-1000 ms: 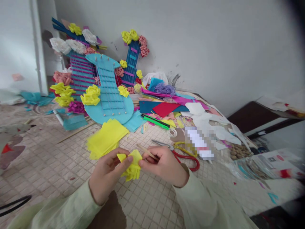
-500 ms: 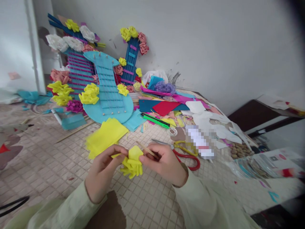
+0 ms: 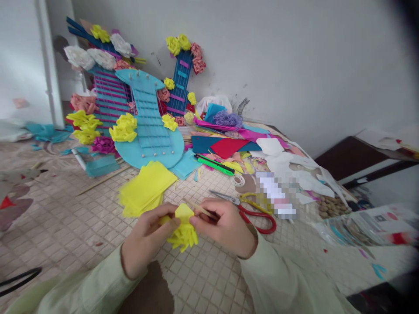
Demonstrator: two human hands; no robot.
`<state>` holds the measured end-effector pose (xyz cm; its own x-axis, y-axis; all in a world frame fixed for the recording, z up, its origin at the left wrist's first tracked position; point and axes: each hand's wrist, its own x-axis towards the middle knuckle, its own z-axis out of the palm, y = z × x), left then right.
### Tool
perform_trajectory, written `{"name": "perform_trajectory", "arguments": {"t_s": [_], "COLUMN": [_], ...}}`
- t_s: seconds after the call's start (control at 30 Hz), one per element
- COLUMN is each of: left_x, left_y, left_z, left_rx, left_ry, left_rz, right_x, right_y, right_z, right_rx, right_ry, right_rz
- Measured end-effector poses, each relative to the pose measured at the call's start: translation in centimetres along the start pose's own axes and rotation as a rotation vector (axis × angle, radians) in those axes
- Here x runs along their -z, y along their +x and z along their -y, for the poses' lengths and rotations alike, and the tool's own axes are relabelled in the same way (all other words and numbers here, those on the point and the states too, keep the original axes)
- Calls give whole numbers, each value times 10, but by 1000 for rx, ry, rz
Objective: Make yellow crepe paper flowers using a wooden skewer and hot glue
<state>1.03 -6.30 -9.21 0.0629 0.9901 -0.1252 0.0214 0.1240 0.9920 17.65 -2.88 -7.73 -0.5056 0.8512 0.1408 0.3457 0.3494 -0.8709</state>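
Between my two hands hangs a yellow paper flower point(image 3: 184, 237) with many folded petals, and a smooth petal piece stands up at its top. My left hand point(image 3: 151, 235) pinches the flower's left side between thumb and fingers. With closed fingers, my right hand point(image 3: 222, 224) grips a thin wooden stick point(image 3: 199, 208), while its thumb tip touches the flower's right edge. Just beyond lies a fanned stack of yellow paper sheets point(image 3: 147, 187). Red-handled scissors point(image 3: 258, 218) rest to the right of my right hand.
Flower-trimmed paper instruments with strings, among them a light blue one point(image 3: 152, 126), lean at the back left. A green cutter point(image 3: 214, 165), purple yarn point(image 3: 227, 118), yellow-handled scissors point(image 3: 255, 203) and white paper scraps point(image 3: 297, 170) lie across the table. A dark shelf point(image 3: 353, 161) stands right.
My left thumb and fingers have shifted right, closer around the flower. The flower has dropped slightly, and the stick now lies a little lower. My right hand stays nearly in place.
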Motion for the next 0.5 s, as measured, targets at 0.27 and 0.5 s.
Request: {"name": "perform_trajectory", "arguments": {"t_s": [0.27,0.5], "left_x": [-3,-3], "left_y": [-2,-2], "left_z": [-3,-8], "left_rx": [-28,-45], "left_ry": [141,104], "left_rz": [-70,49], "right_x": [2,0], "right_y": [-1,-2], "right_z": [2,3], "right_rx": [-10,24], "right_ry": [-13,-8], "right_rz": [71,56]}}
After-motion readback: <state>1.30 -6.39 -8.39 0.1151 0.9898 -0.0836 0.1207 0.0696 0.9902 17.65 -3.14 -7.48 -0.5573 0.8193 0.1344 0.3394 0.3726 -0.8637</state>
